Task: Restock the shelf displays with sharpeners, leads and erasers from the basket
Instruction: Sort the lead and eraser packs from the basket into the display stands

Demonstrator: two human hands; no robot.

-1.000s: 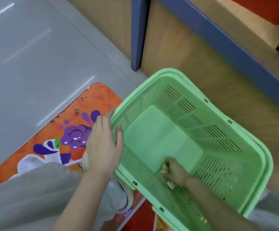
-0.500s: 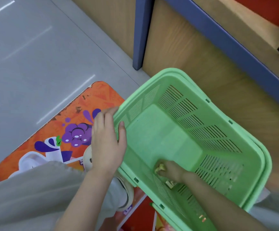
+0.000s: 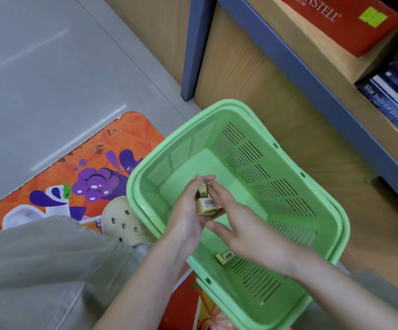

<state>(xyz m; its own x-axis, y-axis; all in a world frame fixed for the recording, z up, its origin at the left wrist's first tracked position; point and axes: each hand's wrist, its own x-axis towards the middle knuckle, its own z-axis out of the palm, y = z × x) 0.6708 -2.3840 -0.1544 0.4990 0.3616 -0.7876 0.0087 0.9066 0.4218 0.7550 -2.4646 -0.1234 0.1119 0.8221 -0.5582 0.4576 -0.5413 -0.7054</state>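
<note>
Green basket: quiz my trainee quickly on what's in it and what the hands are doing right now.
1. True or false: the green basket holds nothing at all.
2. Where are the small cream packs? A) held above the basket floor B) on a table C) in a pocket
3. Fill in: the ____ hand's fingers curl round the packs.

Key
1. False: a loose pack lies on its floor.
2. A.
3. Left: the left hand grips them, while the right hand touches them with straight fingers.
</note>
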